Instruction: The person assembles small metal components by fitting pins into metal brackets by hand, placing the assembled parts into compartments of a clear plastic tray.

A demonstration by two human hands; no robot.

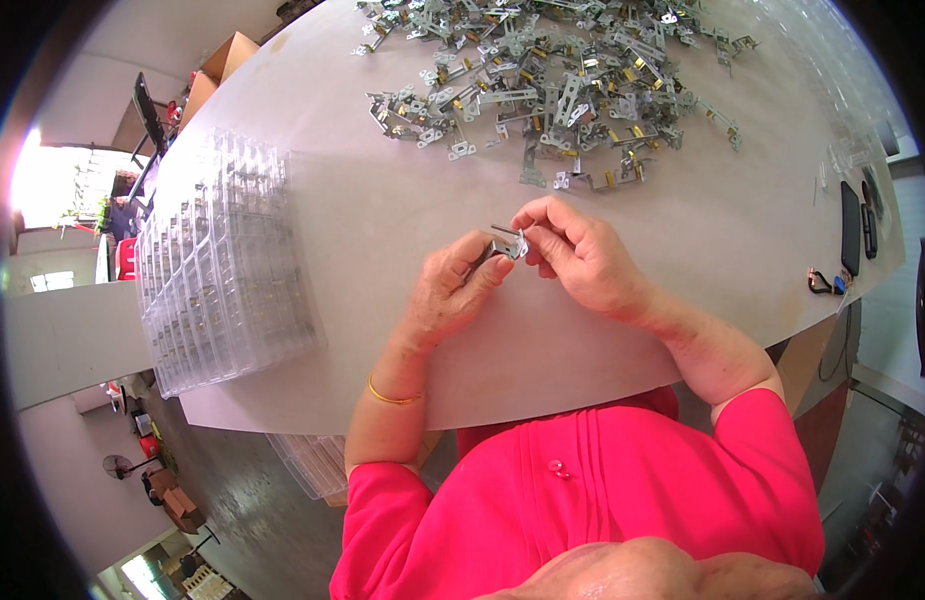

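The fingers of the left hand (pixel 450 285) are closed on a small metal piece (pixel 510 247), with the thumb pressed along its near side. The fingers of the right hand (pixel 592 260) are pinched together at the other end of this piece, thumb against forefinger. Whether it is one part or two parts joined, I cannot tell. The piece is between the two hands, over the bench (pixel 372 220), in front of the person's chest. On the left wrist there is a thin gold-coloured bracelet (pixel 392 397), and the person wears a bright pink top (pixel 622 480).

Beyond the hands, at the far side of the bench, lies a loose heap of metal parts (pixel 572 100), silver with some yellowish pieces. At the left stands a tall stack of clear plastic trays (pixel 217 300), with small things inside the compartments. Near the right edge lie a dark flat object (pixel 849 230) and, just nearer, a small tool (pixel 827 283) with blue on it.
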